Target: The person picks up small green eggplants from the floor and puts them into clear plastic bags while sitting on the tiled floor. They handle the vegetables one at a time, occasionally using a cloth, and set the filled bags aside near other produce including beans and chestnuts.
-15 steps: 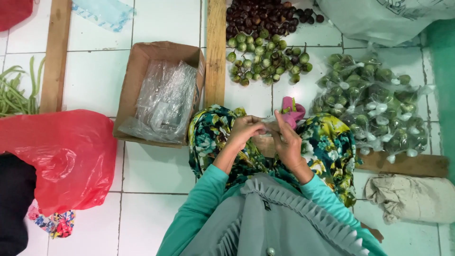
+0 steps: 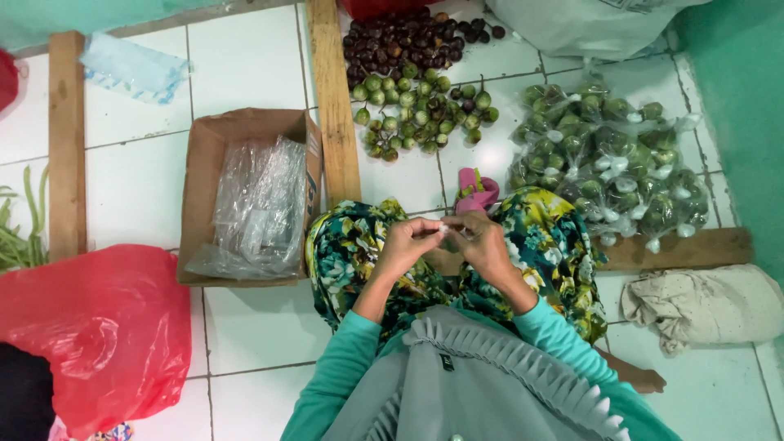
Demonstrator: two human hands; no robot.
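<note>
My left hand and my right hand meet over my lap, which is covered by a floral cloth. Both pinch a small whitish piece of clear plastic between their fingertips; what hangs below it is hidden by the hands. Just beyond my right hand lies a pink thing. Further out on the tiled floor are loose small green round fruits and a heap of dark brown ones. To the right is a pile of clear bags filled with green fruits.
A cardboard box holding clear plastic bags stands at my left. A red plastic bag lies near left, green beans at the left edge. Wooden slats cross the floor. A white cloth sack lies right.
Both hands stay joined over the lap, their fingertips now drawn closer around the bit of plastic. The view has shifted slightly, so everything sits a little lower and further left.
</note>
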